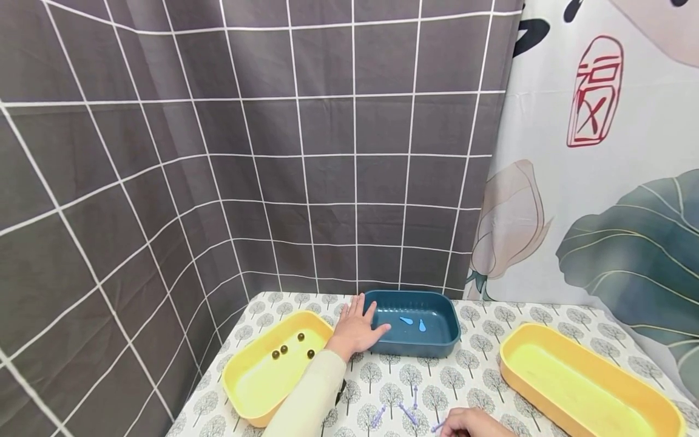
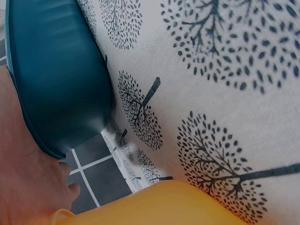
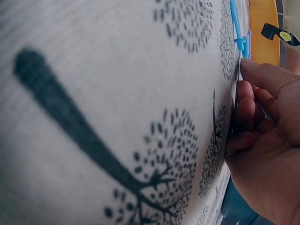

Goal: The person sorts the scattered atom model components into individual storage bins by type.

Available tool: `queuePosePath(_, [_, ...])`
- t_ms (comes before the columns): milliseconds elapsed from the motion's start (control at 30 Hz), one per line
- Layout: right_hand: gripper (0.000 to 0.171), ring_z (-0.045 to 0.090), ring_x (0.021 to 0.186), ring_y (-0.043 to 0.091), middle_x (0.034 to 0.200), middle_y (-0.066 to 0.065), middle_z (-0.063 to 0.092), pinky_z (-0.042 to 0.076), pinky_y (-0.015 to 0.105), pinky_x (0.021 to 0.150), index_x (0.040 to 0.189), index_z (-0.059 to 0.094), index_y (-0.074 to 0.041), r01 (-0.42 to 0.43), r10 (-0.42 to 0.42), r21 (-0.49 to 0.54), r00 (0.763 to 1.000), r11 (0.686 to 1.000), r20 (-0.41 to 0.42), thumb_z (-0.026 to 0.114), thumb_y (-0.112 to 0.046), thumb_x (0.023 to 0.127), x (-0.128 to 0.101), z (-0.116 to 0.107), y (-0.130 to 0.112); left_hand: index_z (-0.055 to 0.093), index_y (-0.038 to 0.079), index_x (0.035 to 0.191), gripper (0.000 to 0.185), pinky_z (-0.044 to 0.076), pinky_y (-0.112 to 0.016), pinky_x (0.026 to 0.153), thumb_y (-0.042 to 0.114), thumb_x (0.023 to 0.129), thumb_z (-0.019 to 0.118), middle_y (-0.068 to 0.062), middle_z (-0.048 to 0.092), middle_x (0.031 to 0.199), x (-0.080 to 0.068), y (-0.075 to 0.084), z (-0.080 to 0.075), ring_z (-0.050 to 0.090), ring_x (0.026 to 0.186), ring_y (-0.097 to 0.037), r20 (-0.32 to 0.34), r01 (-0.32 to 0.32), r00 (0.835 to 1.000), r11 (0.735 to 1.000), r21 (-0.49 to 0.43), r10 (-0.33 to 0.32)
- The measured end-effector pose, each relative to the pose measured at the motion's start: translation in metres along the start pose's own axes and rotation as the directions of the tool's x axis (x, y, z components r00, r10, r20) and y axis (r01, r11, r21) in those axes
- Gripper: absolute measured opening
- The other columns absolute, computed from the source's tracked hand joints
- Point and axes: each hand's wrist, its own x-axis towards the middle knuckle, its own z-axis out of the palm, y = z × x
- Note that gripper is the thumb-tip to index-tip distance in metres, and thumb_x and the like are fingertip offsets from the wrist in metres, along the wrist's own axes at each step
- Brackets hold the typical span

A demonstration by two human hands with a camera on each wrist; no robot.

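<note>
My left hand (image 1: 355,328) lies with spread fingers over the left rim of a dark blue tray (image 1: 417,351). In the left wrist view that hand (image 2: 28,154) touches the tray's wall (image 2: 61,70). Two small light blue drop-shaped pieces (image 1: 422,325) lie inside the tray. On the table's near side my right hand (image 1: 472,423) rests with bent fingers beside several thin purple plastic sticks (image 1: 408,415). In the right wrist view, a bluish stick (image 3: 240,43) ends close to the thumb tip (image 3: 251,70); whether the fingers pinch it cannot be told.
A yellow tray (image 1: 240,370) holding several dark round balls (image 1: 284,349) stands at the left. Another yellow tray (image 1: 537,388) stands at the right. A tree-patterned cloth (image 1: 371,373) covers the table, and a dark grid curtain (image 1: 327,182) hangs behind it.
</note>
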Motion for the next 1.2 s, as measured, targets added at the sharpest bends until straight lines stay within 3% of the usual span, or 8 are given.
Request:
queuePosePath(200, [0.013,0.044,0.071,-0.014,0.079,-0.017,0.058,0.044,0.013,0.057,0.085,0.072,-0.013,-0.003,0.004,0.035,1.000,0.999,-0.011,0.070,0.000,0.081,0.002,-0.006,-0.005,0.028,0.018,0.162,0.078,0.008,-0.051,0.126,0.067,0.100,0.037,-0.014,0.009,0.170,0.001,0.000,0.000,0.003,0.157,-0.029,0.010,0.005,1.000,1.000,-0.003,-0.005])
queuePosePath(333, [0.013,0.046,0.070,-0.014,0.077,-0.015,0.059,0.046,0.014,0.055,0.088,0.071,-0.012,0.008,-0.006,0.093,1.000,0.996,-0.016,0.068,0.001,0.087,0.007,-0.014,-0.010,0.031,0.017,0.161,0.078,0.009,-0.052,0.126,0.065,0.100,0.040,-0.015,0.011,0.170,0.001,-0.002,0.001,0.006,0.157,-0.031,-0.006,0.002,1.000,1.000,-0.010,-0.002])
queuePosePath(533, [0.008,0.050,0.074,-0.012,0.082,-0.020,0.059,0.048,0.016,0.059,0.089,0.071,-0.015,-0.049,0.053,0.154,0.998,0.987,-0.019,0.070,-0.008,0.093,0.018,-0.030,-0.021,0.031,0.017,0.161,0.078,0.009,-0.052,0.126,0.066,0.100,0.040,-0.015,0.012,0.170,0.000,-0.002,0.002,0.007,0.157,-0.032,0.002,0.000,1.000,1.000,-0.013,0.000])
queuePosePath(867, [0.010,0.049,0.071,-0.010,0.080,-0.023,0.058,0.046,0.017,0.056,0.089,0.070,-0.020,-0.065,0.072,0.051,0.986,0.997,-0.150,0.072,-0.010,0.091,0.026,-0.047,-0.024,0.032,0.017,0.160,0.078,0.010,-0.052,0.126,0.066,0.100,0.041,-0.015,0.013,0.169,0.002,-0.003,0.006,0.009,0.157,-0.033,-0.007,-0.002,1.000,1.000,-0.016,0.002])
queuePosePath(1200, [0.005,0.050,0.070,-0.006,0.078,-0.018,0.059,0.049,0.020,0.056,0.090,0.070,-0.017,-0.146,0.166,0.118,0.968,0.982,-0.189,0.072,-0.012,0.092,0.033,-0.062,-0.017,0.032,0.017,0.160,0.078,0.009,-0.051,0.126,0.066,0.100,0.040,-0.015,0.012,0.170,0.002,-0.003,0.004,0.008,0.157,-0.033,-0.008,-0.002,1.000,1.000,-0.016,0.002])
